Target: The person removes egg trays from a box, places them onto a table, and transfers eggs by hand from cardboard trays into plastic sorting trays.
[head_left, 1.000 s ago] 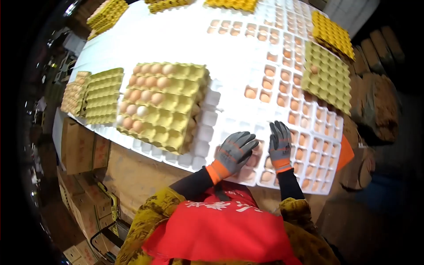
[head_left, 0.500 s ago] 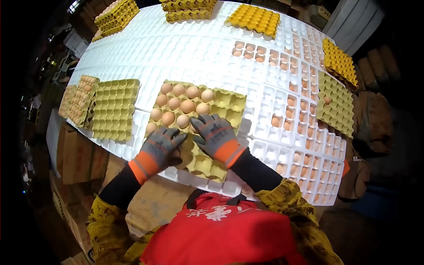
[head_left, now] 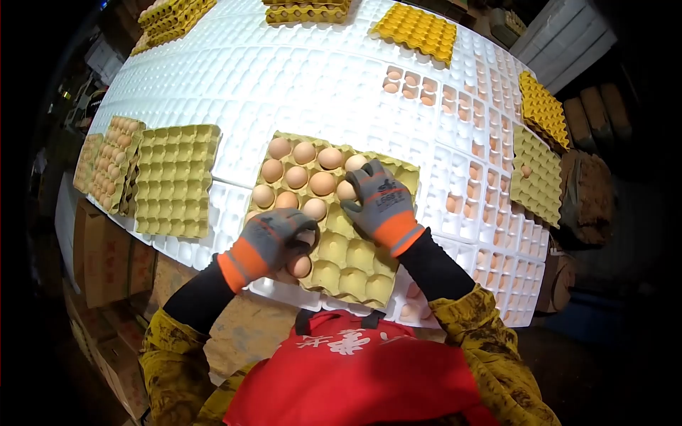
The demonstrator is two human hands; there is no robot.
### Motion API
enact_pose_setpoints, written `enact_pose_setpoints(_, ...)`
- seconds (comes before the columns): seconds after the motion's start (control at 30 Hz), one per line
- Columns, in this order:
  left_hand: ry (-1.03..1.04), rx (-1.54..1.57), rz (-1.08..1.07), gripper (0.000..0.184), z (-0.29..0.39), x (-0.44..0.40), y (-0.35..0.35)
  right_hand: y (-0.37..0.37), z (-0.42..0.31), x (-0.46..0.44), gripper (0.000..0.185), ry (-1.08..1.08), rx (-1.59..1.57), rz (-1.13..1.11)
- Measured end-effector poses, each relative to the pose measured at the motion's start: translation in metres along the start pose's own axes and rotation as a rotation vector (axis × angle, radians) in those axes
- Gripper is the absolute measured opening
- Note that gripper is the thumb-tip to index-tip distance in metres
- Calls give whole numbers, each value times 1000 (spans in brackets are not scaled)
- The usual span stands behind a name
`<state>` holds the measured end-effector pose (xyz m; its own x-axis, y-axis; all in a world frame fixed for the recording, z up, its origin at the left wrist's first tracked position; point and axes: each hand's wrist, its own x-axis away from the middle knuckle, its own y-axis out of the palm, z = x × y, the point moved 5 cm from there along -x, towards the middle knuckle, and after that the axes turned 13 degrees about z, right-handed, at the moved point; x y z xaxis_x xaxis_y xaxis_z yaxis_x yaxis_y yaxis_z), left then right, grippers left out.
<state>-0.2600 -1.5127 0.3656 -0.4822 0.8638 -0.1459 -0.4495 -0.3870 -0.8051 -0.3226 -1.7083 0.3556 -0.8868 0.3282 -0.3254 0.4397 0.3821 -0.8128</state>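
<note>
A yellow-green pulp egg tray (head_left: pixel 355 266) lies in front of me on white foam trays, with brown eggs (head_left: pixel 322 184) filling much of its far left part. My left hand (head_left: pixel 273 238), in a grey and orange glove, curls over the tray's near left side. A pale egg (head_left: pixel 308 237) shows at its fingertips, and another egg (head_left: pixel 299 266) sits just below. My right hand (head_left: pixel 383 202), gloved alike, bends its fingers round an egg (head_left: pixel 346 190) at the right end of the egg rows. Its palm hides some cells.
White foam trays (head_left: pixel 234 92) cover the table, with eggs in several cells at right. An egg-free pulp tray (head_left: pixel 176 181) and a filled one (head_left: pixel 114 163) lie at left. Yellow trays (head_left: pixel 415 32) stand along the far edge. A pulp tray with one egg (head_left: pixel 536 174) lies at right.
My right hand has moved right and away from me, to the end of the upper egg rows. My left hand has shifted slightly, uncovering an egg near it. The view has shifted a little.
</note>
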Motion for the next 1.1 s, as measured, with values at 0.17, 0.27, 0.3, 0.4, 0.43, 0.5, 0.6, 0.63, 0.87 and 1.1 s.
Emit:
enact_pose_setpoints(0.17,-699,1007,290,31,-50,16,-27,-27,52,7,52,684,-1184,-21)
enact_pose_setpoints(0.27,-352,950,349,27,-26,-10,-39,-32,67,-12,55,401,-941,48)
enact_pose_setpoints(0.3,-530,832,190,29,-27,-20,-29,-29,60,-25,56,202,-662,84)
enact_pose_setpoints(0.4,192,-140,246,38,18,-44,-14,-13,26,-40,61,-71,200,-54)
enact_pose_setpoints(0.43,194,-299,173,35,13,-45,0,-9,21,-45,58,-59,294,-128)
enact_pose_setpoints(0.5,183,-455,29,31,9,-49,10,-12,23,-44,54,1,220,-125)
enact_pose_setpoints(0.6,159,-383,-62,30,7,-46,6,-36,46,-20,47,50,-236,170)
enact_pose_setpoints(0.63,184,-317,-15,29,7,-43,3,-40,62,-7,45,165,-481,180)
enact_pose_setpoints(0.87,136,-452,204,53,3,-64,-5,-113,151,130,44,816,-950,280)
enact_pose_setpoints(1.1,10,-636,-43,53,1,-85,20,-153,233,267,43,1070,-852,456)
